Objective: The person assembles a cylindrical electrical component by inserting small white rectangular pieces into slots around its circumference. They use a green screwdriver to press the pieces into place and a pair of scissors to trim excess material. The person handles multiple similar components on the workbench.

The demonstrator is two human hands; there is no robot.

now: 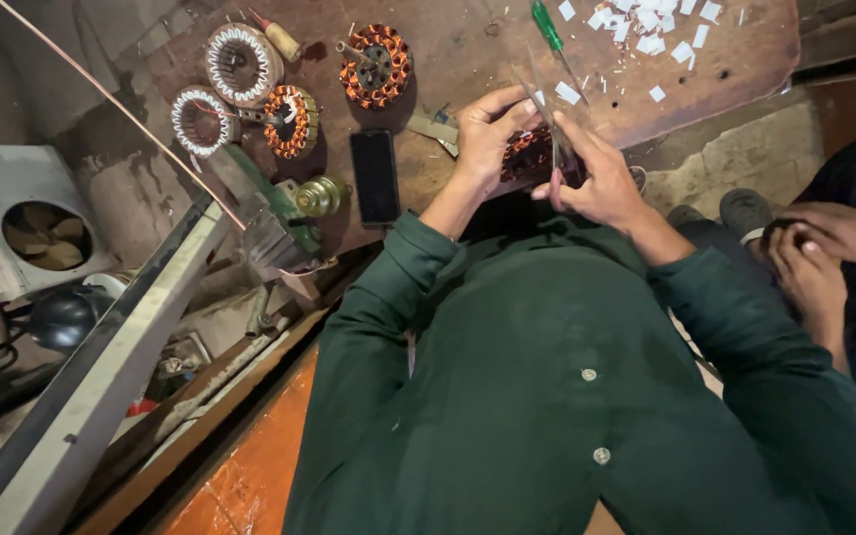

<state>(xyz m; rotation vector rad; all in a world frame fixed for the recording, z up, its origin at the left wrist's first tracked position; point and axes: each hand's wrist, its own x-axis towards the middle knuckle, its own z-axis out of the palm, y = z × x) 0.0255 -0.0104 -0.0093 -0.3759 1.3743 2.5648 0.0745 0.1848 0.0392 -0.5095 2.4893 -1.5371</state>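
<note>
Bench: worn, rust-brown worktop (pixel 468 59) in a dim, cluttered workshop, seen from above past a dark green shirt front.
Wound stator: a copper-wound stator (pixel 525 154) sits at the near edge of the bench, between the two hands and mostly hidden by them.
Left hand: the left hand (pixel 487 134) curls over the stator's left side, fingers closed on its rim, steadying it.
Right hand: the right hand (pixel 601 183) pinches a clear strip of insulating film (pixel 552 119) that rises up and away from the grip; fingertips narrow on it.
Doing it well: I judge the steadying hand should keep the core from turning while the strip is guided straight between the windings, without scraping the wire's coating.
Just beyond the grip: white paper slips (pixel 646 30) lie scattered, and a green-handled screwdriver (pixel 549 28) lies beside them.
Left of the grip: a black phone (pixel 375 176) lies flat; farther off stand three more wound stators (pixel 376 64) and a brass-coloured part (pixel 319 195).
Right of the grip: another person's hands (pixel 824 248) rest clasped, well apart from the work.
</note>
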